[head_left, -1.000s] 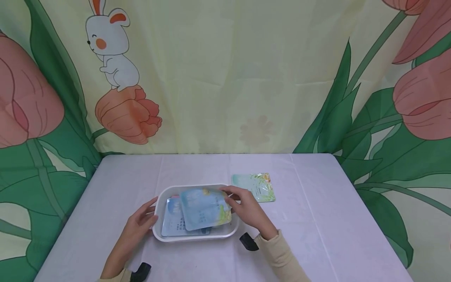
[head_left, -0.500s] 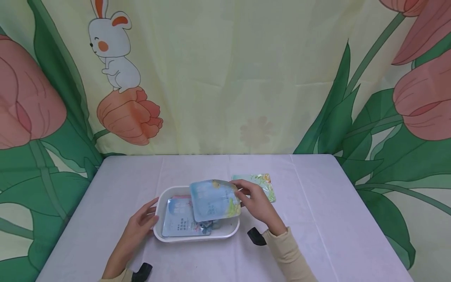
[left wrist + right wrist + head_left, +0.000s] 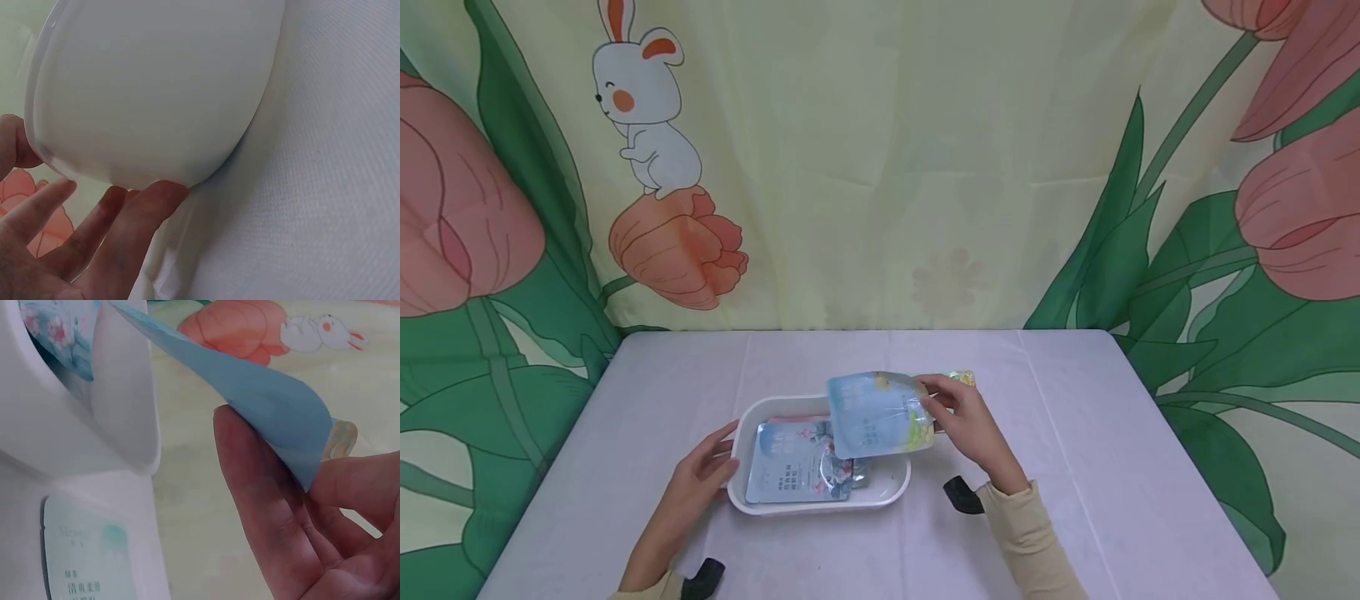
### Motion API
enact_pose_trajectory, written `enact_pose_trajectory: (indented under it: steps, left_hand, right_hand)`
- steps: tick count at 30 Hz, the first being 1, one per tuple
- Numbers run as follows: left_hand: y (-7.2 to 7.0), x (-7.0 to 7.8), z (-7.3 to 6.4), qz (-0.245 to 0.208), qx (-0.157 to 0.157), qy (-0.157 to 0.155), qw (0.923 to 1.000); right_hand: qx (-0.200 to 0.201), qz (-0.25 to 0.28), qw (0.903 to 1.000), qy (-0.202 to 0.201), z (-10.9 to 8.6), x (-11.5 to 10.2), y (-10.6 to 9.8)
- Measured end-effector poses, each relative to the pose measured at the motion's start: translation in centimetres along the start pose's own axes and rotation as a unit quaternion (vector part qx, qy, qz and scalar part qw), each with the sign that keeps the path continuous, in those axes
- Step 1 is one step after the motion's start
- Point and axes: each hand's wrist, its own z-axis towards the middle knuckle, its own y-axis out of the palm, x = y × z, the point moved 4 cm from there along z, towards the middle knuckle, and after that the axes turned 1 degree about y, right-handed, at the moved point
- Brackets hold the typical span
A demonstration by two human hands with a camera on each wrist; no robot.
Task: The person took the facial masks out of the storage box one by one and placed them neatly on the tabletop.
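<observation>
Pale-blue packet (image 3: 876, 417), pinched by the fingers (image 3: 259, 494) of the right hand (image 3: 968, 421), hovers over the two-o'clock corner of the white tray (image 3: 887, 487); the left hand (image 3: 696, 475), fingers loosely spread, touches its nine-o'clock end.

This looks like a staged tabletop setting indoors: a white-clothed table (image 3: 1135, 517) stands against a pale yellow fabric backdrop (image 3: 850, 208), printed with a cartoon rabbit (image 3: 662, 154), oversized pink tulips (image 3: 1300, 208) and green leaves (image 3: 1105, 258). Whether home or studio, the views cannot tell.
</observation>
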Motion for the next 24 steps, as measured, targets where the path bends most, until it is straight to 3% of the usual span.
enact_pose_trajectory:
  steps: [14,24]
  left_hand:
    - [0.0,-0.4,0.3,-0.007,0.0,-0.014,0.9999]
    - [-0.1,-0.4,0.3,-0.005,-0.006,-0.003,1.0]
  right_hand:
    - [0.03,0.006,0.9995,-0.009,-0.7,0.7,-2.8]
    - [0.055,-0.006,0.9983,0.017,-1.6,1.3,-5.1]
